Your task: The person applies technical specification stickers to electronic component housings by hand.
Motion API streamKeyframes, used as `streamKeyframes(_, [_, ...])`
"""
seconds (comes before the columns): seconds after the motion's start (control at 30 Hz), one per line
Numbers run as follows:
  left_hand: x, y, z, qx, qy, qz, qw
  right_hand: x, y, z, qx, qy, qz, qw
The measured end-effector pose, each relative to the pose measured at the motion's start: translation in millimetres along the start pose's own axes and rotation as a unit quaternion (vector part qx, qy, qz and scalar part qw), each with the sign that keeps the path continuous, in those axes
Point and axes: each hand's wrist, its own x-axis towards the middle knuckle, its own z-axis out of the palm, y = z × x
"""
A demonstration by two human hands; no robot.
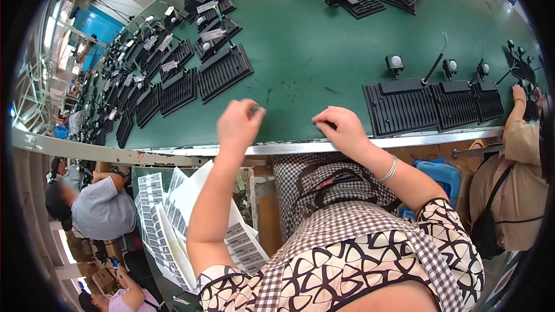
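One finned lamp [225, 73] lies on the desk [289, 34] at 11 o'clock from the left hand [238, 126], another [403, 110] at 2 o'clock from the right hand [345, 132]. Left fingers curl, whether pinching I cannot tell; right thumb and forefinger stand apart. Edge holds should spare the wire [433, 69].

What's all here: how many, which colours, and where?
Table: one, green, ahead.
Finned units: many, black, table's left, far and right.
Sensor heads: many, black with white domes, among the units.
Paper tags: several, white, among the left units.
Label sheets: several, white with dark print, below the table edge, left.
Plastic item: at least one, blue, lower right.
Co-workers: at least three, variously dressed, both sides.
Left hand: one, bare, over the table.
Right hand: one, bare, likewise.
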Motion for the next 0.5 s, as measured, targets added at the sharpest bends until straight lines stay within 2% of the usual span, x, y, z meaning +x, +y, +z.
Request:
streamKeyframes(0.07, [-21,19,-2,-0.039,-0.068,0.008,0.997,-4,2,5,-0.09,0.002,-0.095,0.991])
streamKeyframes(0.13, [-36,35,-10,-0.058,-0.122,0.012,0.991,-4,3,8,-0.106,0.007,-0.104,0.989])
streamKeyframes(0.27, [-48,36,-23,-0.058,-0.116,-0.01,0.992,-5,4,9,-0.124,0.014,-0.118,0.985])
streamKeyframes(0.37, [-59,29,-48,-0.044,-0.073,-0.042,0.995,-7,6,11,-0.141,0.022,-0.145,0.979])
streamKeyframes(0.47, [-82,8,-79,-0.054,-0.038,-0.147,0.987,-7,4,11,-0.157,0.014,-0.161,0.974])
streamKeyframes(0.5, [-96,-12,-82,-0.037,-0.002,-0.159,0.987,-7,4,11,-0.156,0.016,-0.16,0.975])
